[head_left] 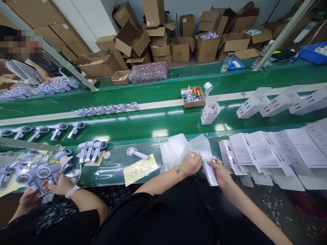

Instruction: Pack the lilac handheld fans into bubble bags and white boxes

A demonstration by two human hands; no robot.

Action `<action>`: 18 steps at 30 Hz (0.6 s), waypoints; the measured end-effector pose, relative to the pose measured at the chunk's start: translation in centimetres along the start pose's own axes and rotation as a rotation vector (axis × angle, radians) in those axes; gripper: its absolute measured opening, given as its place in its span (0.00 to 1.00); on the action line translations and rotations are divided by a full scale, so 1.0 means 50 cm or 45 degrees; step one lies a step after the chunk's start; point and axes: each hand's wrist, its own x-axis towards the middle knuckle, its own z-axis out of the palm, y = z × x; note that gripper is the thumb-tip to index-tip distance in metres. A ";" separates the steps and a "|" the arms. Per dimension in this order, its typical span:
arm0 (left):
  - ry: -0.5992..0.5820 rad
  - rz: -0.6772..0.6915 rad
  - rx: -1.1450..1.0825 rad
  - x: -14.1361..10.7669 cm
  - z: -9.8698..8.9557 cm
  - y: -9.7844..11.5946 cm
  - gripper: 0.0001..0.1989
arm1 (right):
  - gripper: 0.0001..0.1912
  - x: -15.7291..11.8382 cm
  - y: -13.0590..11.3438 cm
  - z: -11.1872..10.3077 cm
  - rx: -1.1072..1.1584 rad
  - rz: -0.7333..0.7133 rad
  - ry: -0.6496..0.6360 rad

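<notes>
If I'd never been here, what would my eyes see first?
Probably the middle front, where the left hand grips a see-through bag and the right hand a pale purple gadget. Then the long green surface stretching across beyond them, and the white printed packaging at the right. Brown cartons pile up along the back wall.

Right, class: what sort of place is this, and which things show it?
Probably a factory floor: a long green work surface, a row of matching lilac devices, and cardboard cartons piled behind.
</notes>
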 end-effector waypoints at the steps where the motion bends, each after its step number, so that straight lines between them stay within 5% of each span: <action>1: -0.044 0.061 -0.022 -0.002 -0.001 0.005 0.06 | 0.21 0.000 0.000 0.001 0.023 0.028 -0.015; 11: -0.272 -0.443 -0.543 0.023 -0.044 0.046 0.06 | 0.12 -0.006 0.019 -0.033 -0.141 0.091 0.142; 14: -0.327 -0.594 -0.664 0.042 -0.083 0.067 0.07 | 0.12 -0.041 -0.018 -0.053 -0.420 0.020 0.083; 18: -0.366 -0.537 -0.839 0.058 -0.162 0.107 0.08 | 0.10 -0.105 -0.108 -0.052 -0.722 -0.235 -0.070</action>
